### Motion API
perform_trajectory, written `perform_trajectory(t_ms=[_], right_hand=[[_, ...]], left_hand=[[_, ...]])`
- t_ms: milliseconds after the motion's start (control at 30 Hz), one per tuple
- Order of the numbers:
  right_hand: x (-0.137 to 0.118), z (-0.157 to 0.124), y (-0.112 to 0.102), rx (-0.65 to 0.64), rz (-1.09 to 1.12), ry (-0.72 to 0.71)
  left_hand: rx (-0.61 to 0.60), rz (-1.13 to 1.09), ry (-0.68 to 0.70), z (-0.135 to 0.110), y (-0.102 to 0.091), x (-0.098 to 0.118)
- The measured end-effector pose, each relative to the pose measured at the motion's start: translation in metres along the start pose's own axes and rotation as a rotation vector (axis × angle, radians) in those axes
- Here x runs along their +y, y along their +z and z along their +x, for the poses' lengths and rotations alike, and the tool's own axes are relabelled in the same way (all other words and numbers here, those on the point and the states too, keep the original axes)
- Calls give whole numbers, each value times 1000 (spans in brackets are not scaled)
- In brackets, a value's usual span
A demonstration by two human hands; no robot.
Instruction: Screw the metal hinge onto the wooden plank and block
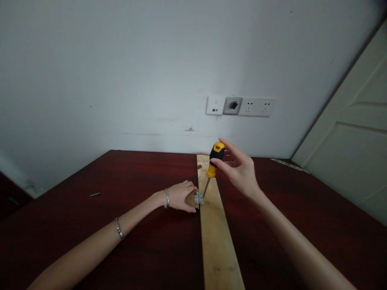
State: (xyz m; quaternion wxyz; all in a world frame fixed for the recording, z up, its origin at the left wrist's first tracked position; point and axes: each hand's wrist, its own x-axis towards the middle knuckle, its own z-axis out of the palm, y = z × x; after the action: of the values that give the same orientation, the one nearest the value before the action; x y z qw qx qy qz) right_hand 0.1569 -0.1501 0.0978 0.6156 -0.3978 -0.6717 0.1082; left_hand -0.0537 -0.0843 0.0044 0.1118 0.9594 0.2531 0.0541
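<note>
My right hand [238,165] grips a yellow and black screwdriver [216,152] by its handle, thumb and fingers around it. The shaft slants down, and its tip is at the right edge of a small metal hinge [198,198]. That hinge lies across the joint between a long pale wooden board [216,233] and a small wooden block [190,199]. My left hand [181,196] is closed around the block from the left, holding it against the board's edge. Whether the tip sits in a screw is too small to tell.
The board runs front to back on a dark red tabletop [145,173]. A thin metal rod or nail [94,194] lies to the left. Wall sockets [254,107] are behind, a white door [356,133] is at right, and a flat strip [288,164] lies at the back right.
</note>
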Motion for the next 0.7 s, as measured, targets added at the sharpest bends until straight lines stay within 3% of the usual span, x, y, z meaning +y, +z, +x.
perform_trajectory(t_ms=[700], right_hand=[[-4, -5, 5, -58, -51, -25]], left_hand=[[2, -23, 16, -1, 2, -5]])
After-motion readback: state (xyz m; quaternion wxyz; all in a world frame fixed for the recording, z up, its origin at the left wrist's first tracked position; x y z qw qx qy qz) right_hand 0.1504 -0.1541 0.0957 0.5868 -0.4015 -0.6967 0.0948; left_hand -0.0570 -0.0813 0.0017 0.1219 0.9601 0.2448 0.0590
